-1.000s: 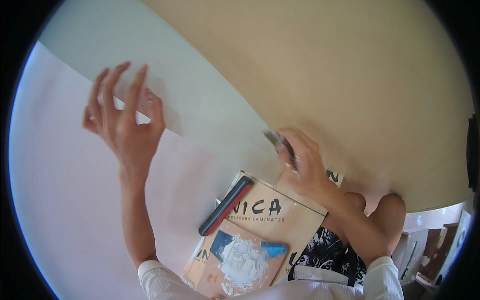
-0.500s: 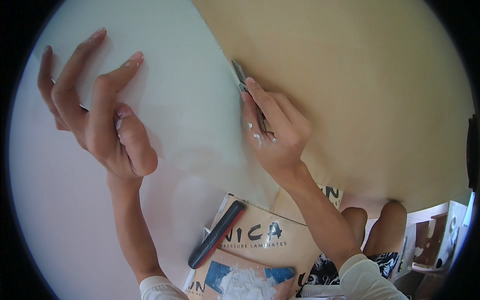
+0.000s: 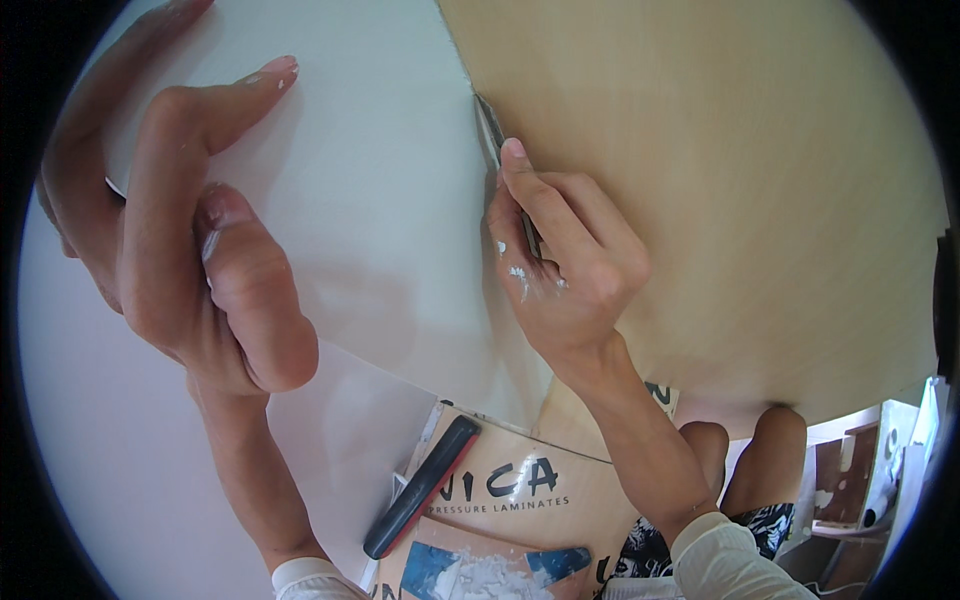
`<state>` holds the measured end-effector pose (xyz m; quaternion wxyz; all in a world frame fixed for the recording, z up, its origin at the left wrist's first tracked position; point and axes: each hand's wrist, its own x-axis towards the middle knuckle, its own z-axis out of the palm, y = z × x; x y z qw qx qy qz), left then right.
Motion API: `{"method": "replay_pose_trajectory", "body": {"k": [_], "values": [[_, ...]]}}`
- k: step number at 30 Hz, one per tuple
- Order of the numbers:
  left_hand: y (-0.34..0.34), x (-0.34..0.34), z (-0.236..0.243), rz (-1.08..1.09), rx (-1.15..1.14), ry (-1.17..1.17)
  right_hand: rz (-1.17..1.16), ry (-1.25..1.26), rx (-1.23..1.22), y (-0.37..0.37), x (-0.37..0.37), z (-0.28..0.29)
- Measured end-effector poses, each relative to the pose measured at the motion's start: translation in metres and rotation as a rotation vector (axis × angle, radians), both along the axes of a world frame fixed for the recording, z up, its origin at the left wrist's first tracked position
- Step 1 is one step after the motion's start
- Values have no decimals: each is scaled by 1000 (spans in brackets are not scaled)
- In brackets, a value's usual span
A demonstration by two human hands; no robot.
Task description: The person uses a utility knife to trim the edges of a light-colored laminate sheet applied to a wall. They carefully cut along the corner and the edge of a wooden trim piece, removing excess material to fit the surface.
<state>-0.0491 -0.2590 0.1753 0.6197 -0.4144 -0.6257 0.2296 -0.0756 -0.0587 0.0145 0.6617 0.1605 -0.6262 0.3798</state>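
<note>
My right hand (image 3: 570,265) grips a knife (image 3: 489,128), handle mostly hidden; left hand (image 3: 175,270) half-open, empty, outer fingers cropped.

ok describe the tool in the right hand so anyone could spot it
Find where the pale surface meets the tan surface. Along that border, the right hand holds a slim metal tool, its tip at the edge. It is far slimmer than the black and red bar lying lower down.

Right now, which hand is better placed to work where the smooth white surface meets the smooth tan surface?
Probably the right hand: it grips a slim grey metal blade, its tip at that edge. The left hand shows no tool, over the white surface, farther from the tan surface.
</note>
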Motion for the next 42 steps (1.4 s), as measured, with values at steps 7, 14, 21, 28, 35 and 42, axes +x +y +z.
{"method": "replay_pose_trajectory", "body": {"k": [7, 14, 21, 28, 35, 42], "values": [[2, -6, -2, -83, 20, -37, 123, -79, -81, 1, 5, 4], [4, 0, -7, 22, 52, -11, 411, -199, -225, 8, 8, 5], [7, -1, -6, 35, 55, 0, 496, -267, -275, 12, 11, 6], [12, 0, -5, 13, 36, 23, 511, -291, -293, 13, 11, 4], [15, -1, -4, -1, 26, 26, 311, -90, -259, 5, 5, 0], [13, 5, -5, 73, 37, -2, 194, -43, -213, 0, 1, -1]]}}
